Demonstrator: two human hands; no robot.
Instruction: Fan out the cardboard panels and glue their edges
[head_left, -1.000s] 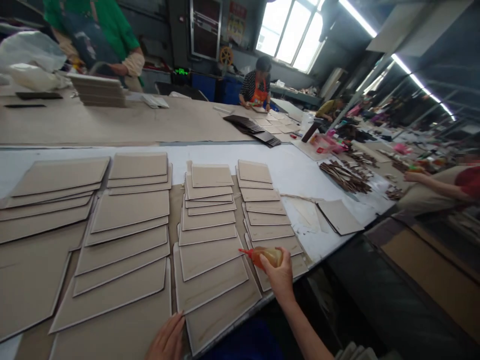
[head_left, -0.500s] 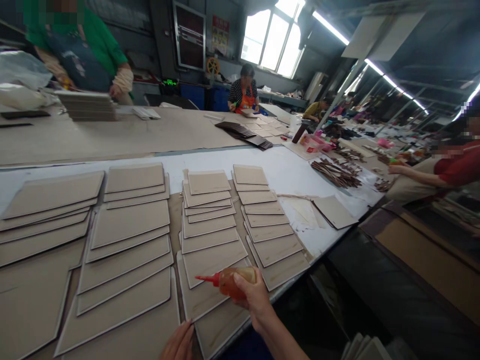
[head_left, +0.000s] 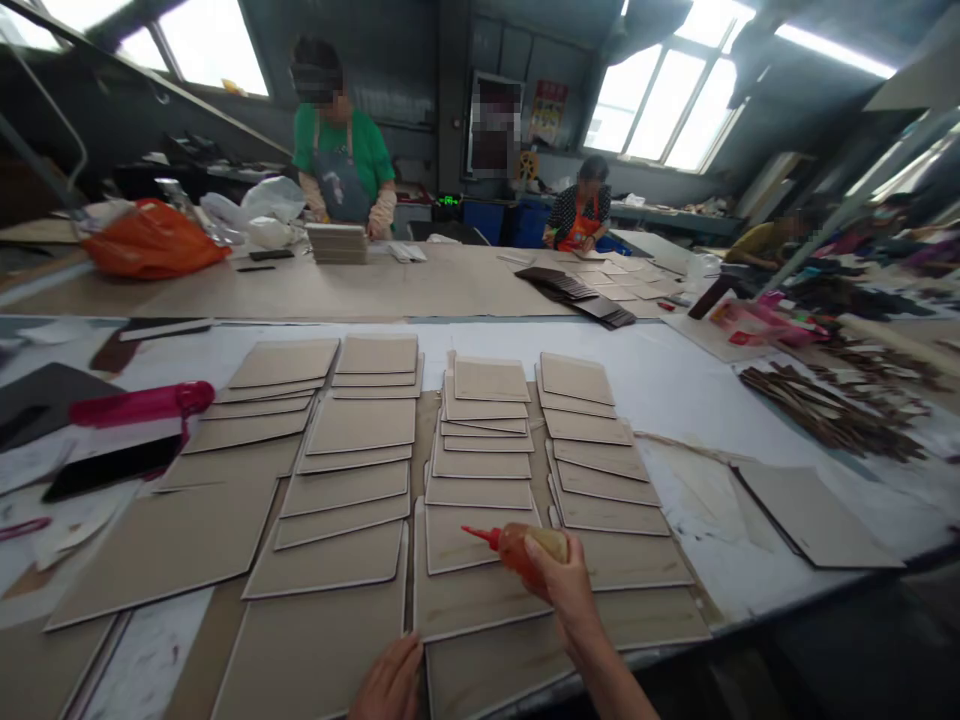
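My right hand (head_left: 564, 582) is closed round an orange glue bottle (head_left: 517, 545) with a red nozzle pointing left over a column of overlapping grey-brown cardboard sheets (head_left: 480, 470). My left hand (head_left: 391, 683) lies flat at the bottom edge, its fingers pressing on the nearest sheet (head_left: 480, 600). More columns of the same sheets (head_left: 352, 470) spread to the left and right across the white table (head_left: 675, 380).
A single sheet (head_left: 814, 515) lies at the right. A pink tool (head_left: 139, 403) and dark boards (head_left: 112, 465) lie at the left. Brown strips (head_left: 832, 410) pile at the far right. A person in green (head_left: 341, 170) and another in an orange apron (head_left: 581, 205) work at the far table.
The view has swung left and up, showing more of the left table. My right hand with the bottle has moved from the right column to the middle one. My left hand stays on the near sheet.
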